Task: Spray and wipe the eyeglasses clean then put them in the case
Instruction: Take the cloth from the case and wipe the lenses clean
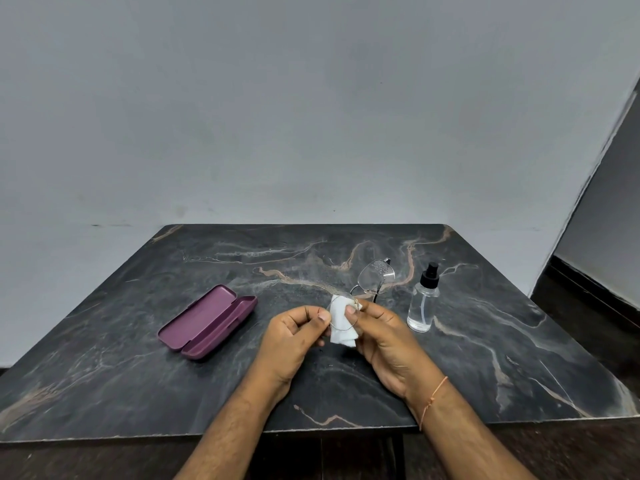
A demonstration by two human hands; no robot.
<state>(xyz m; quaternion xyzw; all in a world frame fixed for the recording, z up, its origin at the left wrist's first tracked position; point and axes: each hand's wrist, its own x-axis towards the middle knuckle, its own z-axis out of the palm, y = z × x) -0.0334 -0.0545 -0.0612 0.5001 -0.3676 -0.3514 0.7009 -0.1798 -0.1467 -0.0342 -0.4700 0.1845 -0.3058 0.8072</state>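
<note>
Thin-rimmed eyeglasses (376, 276) are held above the middle of the dark marble table (138, 358). The far lens carries spray droplets. A small white cloth (341, 322) is wrapped around the near lens. My left hand (294, 332) pinches the near rim at its left side. My right hand (384, 336) presses the cloth onto that lens with thumb and fingers. The open purple case (207, 322) lies on the table to the left of my hands, with nothing inside it.
A clear spray bottle (424, 301) with a black nozzle stands upright just right of my right hand. A grey wall rises behind the table. The table's front edge runs below my forearms.
</note>
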